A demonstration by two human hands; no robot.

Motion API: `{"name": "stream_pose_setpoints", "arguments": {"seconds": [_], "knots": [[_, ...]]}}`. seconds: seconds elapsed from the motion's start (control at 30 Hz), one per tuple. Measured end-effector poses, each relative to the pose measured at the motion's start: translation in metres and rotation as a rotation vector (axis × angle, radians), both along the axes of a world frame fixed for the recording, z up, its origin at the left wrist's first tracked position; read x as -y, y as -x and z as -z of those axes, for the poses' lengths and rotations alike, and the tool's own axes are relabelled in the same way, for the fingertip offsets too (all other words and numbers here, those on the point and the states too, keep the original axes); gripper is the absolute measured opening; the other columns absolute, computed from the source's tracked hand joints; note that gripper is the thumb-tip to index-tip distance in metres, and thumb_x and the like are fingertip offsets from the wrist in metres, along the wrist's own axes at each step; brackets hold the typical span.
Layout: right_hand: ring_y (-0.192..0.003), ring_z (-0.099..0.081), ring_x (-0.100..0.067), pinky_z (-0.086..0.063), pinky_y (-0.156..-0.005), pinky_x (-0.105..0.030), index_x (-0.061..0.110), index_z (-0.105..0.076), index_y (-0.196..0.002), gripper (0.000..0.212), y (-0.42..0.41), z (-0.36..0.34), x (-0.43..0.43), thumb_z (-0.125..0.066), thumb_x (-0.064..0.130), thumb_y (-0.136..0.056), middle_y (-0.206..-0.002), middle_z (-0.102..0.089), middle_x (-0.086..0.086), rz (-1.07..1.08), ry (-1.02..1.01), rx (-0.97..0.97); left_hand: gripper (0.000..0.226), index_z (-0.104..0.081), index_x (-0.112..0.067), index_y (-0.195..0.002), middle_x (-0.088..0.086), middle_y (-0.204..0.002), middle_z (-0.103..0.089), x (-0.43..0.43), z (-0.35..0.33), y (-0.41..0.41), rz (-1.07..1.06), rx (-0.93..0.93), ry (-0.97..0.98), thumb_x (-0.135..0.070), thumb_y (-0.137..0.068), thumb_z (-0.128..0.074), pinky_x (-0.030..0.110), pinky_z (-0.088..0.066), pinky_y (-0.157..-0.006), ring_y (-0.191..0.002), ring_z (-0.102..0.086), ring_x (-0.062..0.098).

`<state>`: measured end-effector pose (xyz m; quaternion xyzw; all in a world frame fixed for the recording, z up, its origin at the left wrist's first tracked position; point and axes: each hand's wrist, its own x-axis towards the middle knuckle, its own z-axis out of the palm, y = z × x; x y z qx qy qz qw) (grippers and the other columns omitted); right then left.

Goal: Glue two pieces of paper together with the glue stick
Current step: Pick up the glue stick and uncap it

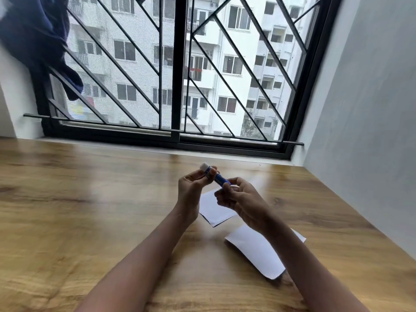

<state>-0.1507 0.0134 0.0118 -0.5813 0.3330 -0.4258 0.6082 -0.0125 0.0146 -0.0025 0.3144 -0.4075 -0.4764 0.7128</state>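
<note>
A blue glue stick (218, 179) with its white glue tip bared at the upper left end is held above the wooden table (90, 210). My left hand (193, 188) pinches the stick near the tip. My right hand (238, 199) grips its lower blue end. One white paper (213, 210) lies flat on the table beneath my hands, partly hidden by them. A second white paper (256, 251) lies nearer to me on the right, with my right forearm across it.
A barred window (177, 70) runs along the table's far edge, and a grey wall (364, 131) bounds the right side. Dark blue cloth (38, 41) hangs at the upper left.
</note>
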Motion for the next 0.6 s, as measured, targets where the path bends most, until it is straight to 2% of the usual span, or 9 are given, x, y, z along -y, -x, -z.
{"name": "stream_pose_setpoints", "arguments": {"seconds": [0.17,0.27,0.33,0.43,0.6], "knots": [[-0.049,-0.055,-0.009,-0.049,-0.053,-0.021,0.004,-0.058,-0.085,0.042,0.0022,0.0011,-0.0009,-0.036,0.036,-0.099,-0.062,-0.061,-0.006,-0.022,-0.065,-0.095,0.008,-0.072,-0.008,-0.078,-0.003,-0.074,-0.074,0.0015,0.0016,0.0013,-0.002,0.041,-0.006,-0.002,-0.078,-0.066,0.023,-0.046,-0.082,-0.079,-0.066,0.01],[-0.054,-0.059,-0.01,-0.052,-0.059,-0.022,0.003,-0.061,-0.092,0.042,0.0021,-0.0004,-0.0007,-0.036,0.036,-0.099,-0.067,-0.065,-0.007,-0.05,-0.067,-0.058,0.006,-0.072,-0.009,-0.079,-0.004,-0.076,-0.074,0.0023,0.0025,-0.0008,-0.002,0.056,-0.012,-0.005,-0.077,-0.068,0.026,-0.045,-0.086,-0.079,-0.067,0.009],[-0.058,-0.062,-0.011,-0.055,-0.063,-0.023,0.003,-0.061,-0.096,0.04,0.0,-0.0013,-0.0019,-0.036,0.034,-0.099,-0.071,-0.067,-0.009,-0.076,-0.058,-0.031,0.006,-0.072,-0.008,-0.079,-0.004,-0.076,-0.074,0.0034,0.0025,-0.0017,0.007,0.057,-0.017,-0.005,-0.077,-0.068,0.025,-0.045,-0.083,-0.077,-0.067,0.007],[-0.06,-0.068,-0.015,-0.058,-0.062,-0.025,0.001,-0.059,-0.091,0.04,-0.0009,-0.0028,-0.0048,-0.035,0.032,-0.099,-0.069,-0.07,-0.01,-0.11,-0.071,-0.062,0.006,-0.073,-0.008,-0.08,-0.004,-0.076,-0.074,0.0041,0.0029,-0.0008,0.018,0.069,-0.02,-0.006,-0.076,-0.069,0.023,-0.047,-0.08,-0.076,-0.067,0.007],[-0.063,-0.07,-0.018,-0.059,-0.063,-0.027,0.0,-0.059,-0.089,0.047,0.0056,-0.0042,-0.0044,-0.031,0.037,-0.099,-0.071,-0.072,-0.013,-0.14,-0.127,-0.082,0.007,-0.073,-0.008,-0.082,-0.005,-0.077,-0.075,0.005,0.0042,0.0008,0.04,0.127,-0.015,-0.007,-0.077,-0.069,0.01,-0.049,-0.07,-0.078,-0.069,0.004]]}}
